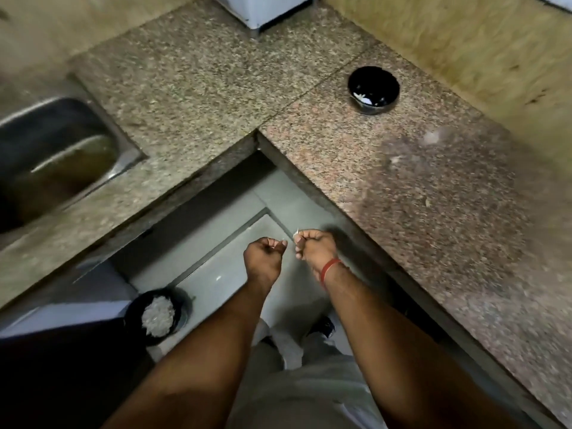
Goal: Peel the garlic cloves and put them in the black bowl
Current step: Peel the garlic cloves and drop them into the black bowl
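My left hand [265,249] is curled tight; whether it holds anything I cannot tell. My right hand [312,245] is curled too, pinching a small pale garlic clove [296,233] at its fingertips. Both hang over the floor, well apart from the black bowl [373,88] on the counter [402,187].

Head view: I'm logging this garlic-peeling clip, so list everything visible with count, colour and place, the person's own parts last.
black bowl: one, black, white bits inside, on right counter.
granite counter: one, speckled brown, L-shaped around the person.
steel sink: one, grey, set in left counter.
white appliance: one, white, back corner, top edge.
black bin: one, black, pale peels inside, on floor at left.
garlic piece: one, pale, pinched in right hand; too small to detail.
wrist thread: one, red, right wrist.
left hand: fingers curled; contents unclear.
right hand: above the floor by the counter edge.
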